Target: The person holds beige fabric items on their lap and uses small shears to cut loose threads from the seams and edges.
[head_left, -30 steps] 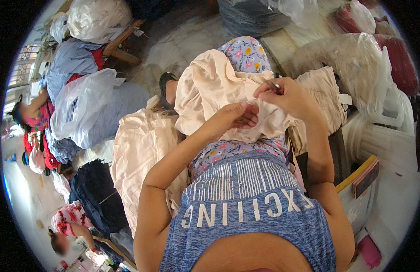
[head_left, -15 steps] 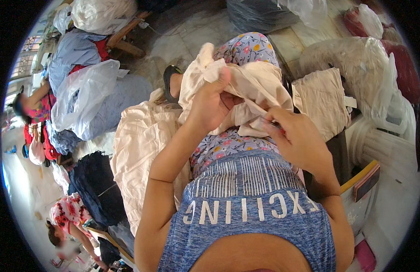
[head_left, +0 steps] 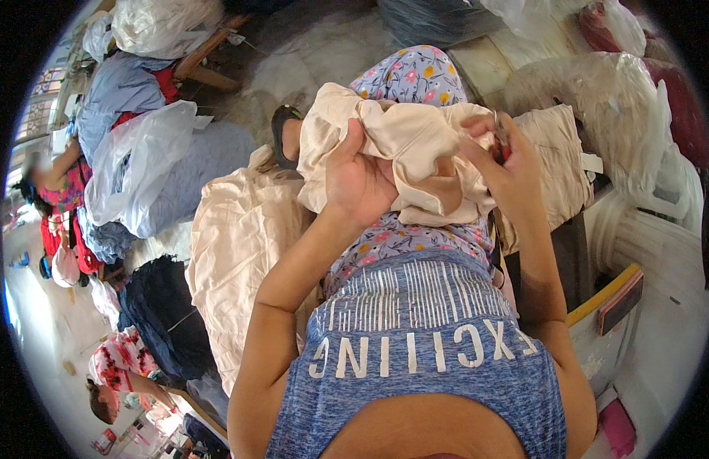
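cream cloth: bunched across the lap over floral trousers, between the two hands. left hand: palm turned up, thumb against the cloth, fingers lost in its folds; from my remote seat i cannot tell how far they close. right hand: curled around a small red-and-metal tool, at the cloth's right side. i also list: cream fabric pile, left of the lap; flatter cream fabric, right; navy heap, farther left.

Floral-trousered lap — cream cloth bunched across it; tiled floor — dark plastic-wrapped bundle.
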Motion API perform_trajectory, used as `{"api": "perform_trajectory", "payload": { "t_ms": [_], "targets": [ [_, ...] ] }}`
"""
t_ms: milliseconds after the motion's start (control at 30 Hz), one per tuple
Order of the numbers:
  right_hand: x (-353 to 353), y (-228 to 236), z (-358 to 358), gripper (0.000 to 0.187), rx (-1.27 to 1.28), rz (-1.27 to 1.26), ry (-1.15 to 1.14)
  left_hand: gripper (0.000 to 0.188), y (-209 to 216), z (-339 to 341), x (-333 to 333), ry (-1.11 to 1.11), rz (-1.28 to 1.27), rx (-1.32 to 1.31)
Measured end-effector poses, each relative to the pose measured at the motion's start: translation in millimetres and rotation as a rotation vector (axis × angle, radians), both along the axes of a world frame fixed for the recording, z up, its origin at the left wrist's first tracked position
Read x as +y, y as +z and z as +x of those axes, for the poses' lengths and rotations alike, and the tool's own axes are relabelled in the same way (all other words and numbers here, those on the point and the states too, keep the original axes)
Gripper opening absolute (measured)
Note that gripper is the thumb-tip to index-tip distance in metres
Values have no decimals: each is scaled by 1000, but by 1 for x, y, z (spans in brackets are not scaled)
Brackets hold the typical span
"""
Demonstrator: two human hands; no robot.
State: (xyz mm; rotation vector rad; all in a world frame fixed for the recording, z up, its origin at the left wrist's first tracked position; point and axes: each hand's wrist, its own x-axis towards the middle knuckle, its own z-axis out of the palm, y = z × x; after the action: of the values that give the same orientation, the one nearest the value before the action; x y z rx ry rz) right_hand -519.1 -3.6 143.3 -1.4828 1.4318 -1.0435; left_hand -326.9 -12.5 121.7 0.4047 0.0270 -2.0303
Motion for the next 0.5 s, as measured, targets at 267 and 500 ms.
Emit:
{"api": "perform_trajectory", "payload": {
  "t_ms": [267,500],
  "targets": [
    [0,-24,13,20,-232,423,185,57,-25,1,28,-108,197,-38],
    [5,-29,20,20,-162,309,185,49,-11,16,30,-185,-34,-461]
  ]
}}
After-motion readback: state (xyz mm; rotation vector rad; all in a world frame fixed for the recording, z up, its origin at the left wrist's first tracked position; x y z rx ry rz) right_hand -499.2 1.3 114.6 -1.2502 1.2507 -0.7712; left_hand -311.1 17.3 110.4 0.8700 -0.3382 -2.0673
